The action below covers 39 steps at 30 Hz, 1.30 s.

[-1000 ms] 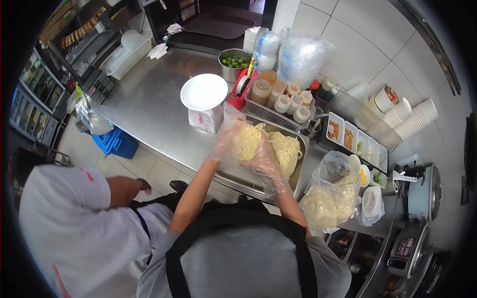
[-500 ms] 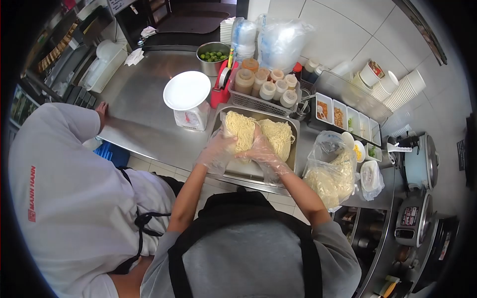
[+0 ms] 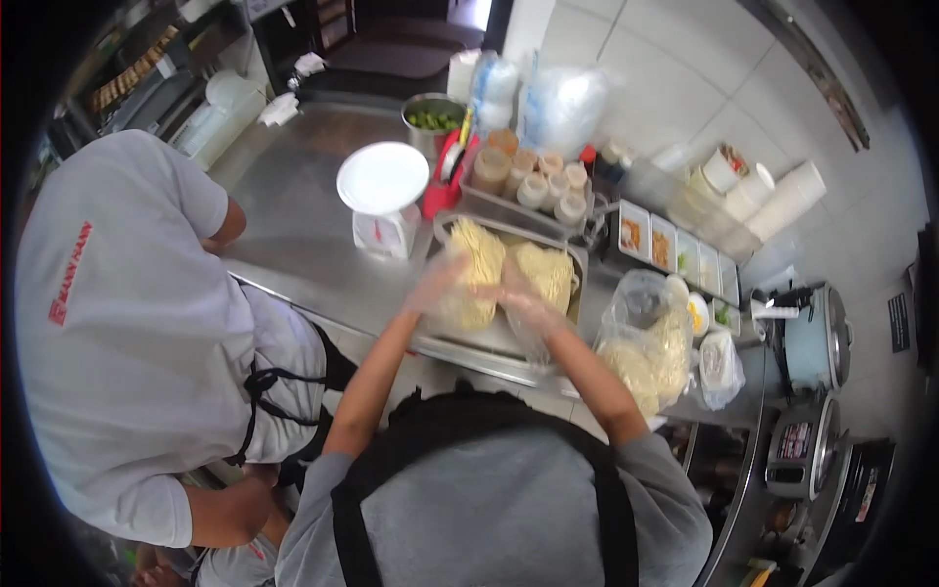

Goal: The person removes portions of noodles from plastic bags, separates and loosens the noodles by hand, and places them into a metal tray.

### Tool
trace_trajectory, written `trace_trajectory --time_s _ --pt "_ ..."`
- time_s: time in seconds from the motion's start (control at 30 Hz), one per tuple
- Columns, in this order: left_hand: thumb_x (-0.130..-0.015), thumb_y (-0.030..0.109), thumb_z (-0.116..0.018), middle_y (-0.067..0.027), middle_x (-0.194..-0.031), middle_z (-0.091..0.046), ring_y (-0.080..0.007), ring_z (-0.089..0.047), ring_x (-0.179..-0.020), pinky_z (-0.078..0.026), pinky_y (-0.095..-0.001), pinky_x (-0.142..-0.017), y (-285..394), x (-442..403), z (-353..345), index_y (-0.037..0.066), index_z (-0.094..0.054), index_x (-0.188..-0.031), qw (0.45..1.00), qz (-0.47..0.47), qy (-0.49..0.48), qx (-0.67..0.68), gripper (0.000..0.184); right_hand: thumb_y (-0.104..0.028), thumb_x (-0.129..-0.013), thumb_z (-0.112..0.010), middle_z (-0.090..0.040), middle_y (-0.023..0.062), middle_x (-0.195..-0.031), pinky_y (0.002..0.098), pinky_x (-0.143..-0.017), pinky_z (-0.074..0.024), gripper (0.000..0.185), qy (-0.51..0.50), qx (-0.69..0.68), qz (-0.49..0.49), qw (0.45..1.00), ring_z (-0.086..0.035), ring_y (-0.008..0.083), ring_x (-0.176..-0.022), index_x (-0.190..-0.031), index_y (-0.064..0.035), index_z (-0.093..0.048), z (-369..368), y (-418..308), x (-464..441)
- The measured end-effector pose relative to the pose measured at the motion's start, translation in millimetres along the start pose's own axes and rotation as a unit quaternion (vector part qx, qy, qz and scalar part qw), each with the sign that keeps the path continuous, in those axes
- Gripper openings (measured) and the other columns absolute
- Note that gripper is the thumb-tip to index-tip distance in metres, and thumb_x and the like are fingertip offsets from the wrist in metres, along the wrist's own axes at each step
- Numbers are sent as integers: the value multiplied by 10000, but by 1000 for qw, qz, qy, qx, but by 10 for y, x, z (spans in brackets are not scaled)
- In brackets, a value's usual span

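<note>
A metal tray (image 3: pixel 479 340) on the counter carries two portions of pale yellow noodles. My left hand (image 3: pixel 437 286), in a clear plastic glove, grips the left side of the left noodles (image 3: pixel 477 264). From the other side, my right hand (image 3: pixel 528 301), gloved too, holds the same portion, its fingertips against the noodles. The portion hangs over the tray's middle, drawn out lengthwise and a little blurred. Beside my right hand, the second noodle portion (image 3: pixel 548 271) lies in the tray's right half. Glove film and blur hide some of my fingertips.
Left of the tray stands a white scale (image 3: pixel 383 235). Behind it are a basket of sauce bottles (image 3: pixel 533 188) and a pot of green limes (image 3: pixel 433 122). Bagged noodles (image 3: pixel 646 342) and topping containers (image 3: pixel 675 249) sit to the right. A co-worker (image 3: pixel 127 313) stands close on my left.
The held noodles have shifted and now hang longer toward me between my hands. The co-worker has turned and moved an arm, and another person's hands show at lower left. My view has shifted slightly.
</note>
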<state>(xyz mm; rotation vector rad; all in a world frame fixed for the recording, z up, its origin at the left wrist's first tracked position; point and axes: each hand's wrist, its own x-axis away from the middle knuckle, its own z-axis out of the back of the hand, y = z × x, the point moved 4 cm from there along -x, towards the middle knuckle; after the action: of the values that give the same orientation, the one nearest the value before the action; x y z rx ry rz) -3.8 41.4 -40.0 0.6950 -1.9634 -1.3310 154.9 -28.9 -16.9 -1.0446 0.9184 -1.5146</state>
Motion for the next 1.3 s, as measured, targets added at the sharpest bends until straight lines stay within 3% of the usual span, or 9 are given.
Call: trace_trajectory --time_s 0.1,0.27,0.37,0.47,0.77,0.87,1.0,1.2,1.3 --pt "-853 419 -629 -115 -1105 -635 -215 -588 -1030 -427 -347 -944 -352 116 110 42 -627 -1161 976 -64 46 -204 487 -337 -620 -865 -454 186 -1325 367 -1029 -379 1132 -17 -87 2 996 -460 285 -1231 -1416 48 -159 -102 -79 282" --pt "-841 456 -639 -115 -1109 -629 -202 -598 -1014 -463 -332 -886 -222 240 22 21 -629 -1144 982 -32 8 -187 530 -264 -716 -812 -459 183 -1308 367 -986 -426 1014 -26 -261 -43 964 -494 276 -1188 -1419 23 -139 -296 154 243" --pt "-869 406 -627 -109 -1064 -628 -189 -620 -954 -502 -310 -794 -564 5 48 -10 -582 -1178 988 79 -21 130 520 -137 -784 -747 -449 162 -1305 358 -918 -489 918 -124 -424 -97 892 -502 258 -1182 -1439 -27 -114 -390 131 146" --pt "-902 329 -600 -102 -1040 -625 -184 -634 -917 -523 -302 -756 -15 344 -190 -34 -531 -1208 969 77 -25 231 479 -89 -792 -726 -442 145 -1306 381 -938 -483 902 -94 -434 -108 889 -501 250 -1183 -1451 -68 -111 -311 -130 276" --pt "-931 302 -547 -94 -1090 -618 -168 -628 -936 -507 -317 -821 113 386 -309 -32 -514 -1226 972 76 -27 222 447 -223 -829 -707 -436 146 -1379 439 -1078 -375 705 -152 -558 -103 809 -467 275 -1245 -1386 -14 -328 -233 360 599" --pt "-929 318 -548 -81 -1114 -611 -143 -599 -996 -481 -294 -851 -207 178 -201 -29 -509 -1237 977 119 28 175 466 -251 -862 -671 -467 132 -1350 439 -1058 -396 664 -113 -611 -97 778 -489 262 -1224 -1386 -26 -331 -249 275 669" --pt "-916 290 -581 -67 -1166 -588 -133 -558 -1070 -448 -276 -904 338 660 -371 -23 -490 -1268 981 -105 -1 -163 480 -326 -874 -652 -486 130 -1321 424 -1037 -418 682 -40 -631 -135 763 -504 256 -1203 -1390 -28 -319 -274 231 540" --pt "-882 228 -645 -56 -1150 -587 -127 -555 -1046 -432 -259 -906 -63 501 -194 -11 -514 -1245 993 39 -91 66 454 -250 -758 -772 -507 139 -1255 362 -1044 -375 821 15 -295 20 955 -495 235 -1178 -1385 18 -313 -133 -217 584" --pt "-889 234 -637 -52 -1105 -602 -112 -559 -1001 -448 -266 -862 -68 557 -182 -7 -542 -1212 992 24 -68 108 414 -185 -727 -776 -507 144 -1251 346 -1030 -368 851 24 -260 49 964 -479 230 -1191 -1386 37 -287 -160 -307 630"
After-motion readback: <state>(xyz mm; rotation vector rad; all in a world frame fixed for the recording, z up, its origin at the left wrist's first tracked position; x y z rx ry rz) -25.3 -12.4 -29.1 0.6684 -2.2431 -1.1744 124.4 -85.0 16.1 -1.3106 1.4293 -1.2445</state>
